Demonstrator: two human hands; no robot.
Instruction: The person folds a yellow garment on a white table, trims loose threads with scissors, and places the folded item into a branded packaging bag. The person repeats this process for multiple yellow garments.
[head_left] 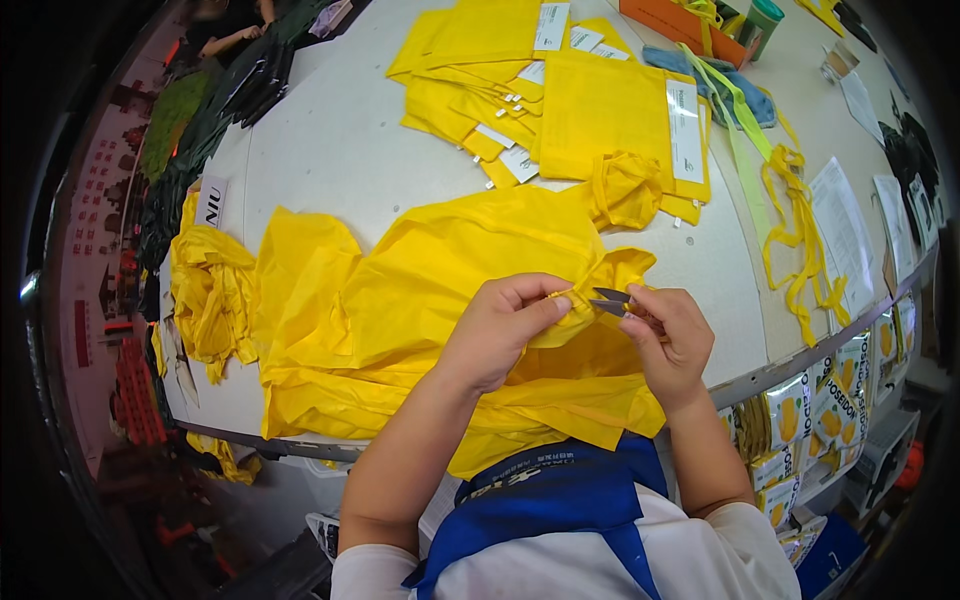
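A large yellow garment (460, 255) of thin, wrinkled fabric is spread over the table in front of me, part of it hanging over the near edge. My left hand (508, 328) pinches a gathered edge of this fabric between thumb and fingers. Closed around a pair of small thread snips (612, 300) is my right hand (674, 340). The dark blades are parted and point left, close to the pinched edge. Whether they touch a thread is too small to tell. Just beyond my hands sits a bunched yellow part (627, 188) of the fabric.
Folded yellow pouches (605, 110) with white labels are piled at the far middle. Crumpled yellow fabric (210, 295) lies at the left. On the right are yellow straps (785, 195), paper sheets (842, 225) and an orange box (680, 30). Packaged goods (790, 410) stand below the table edge.
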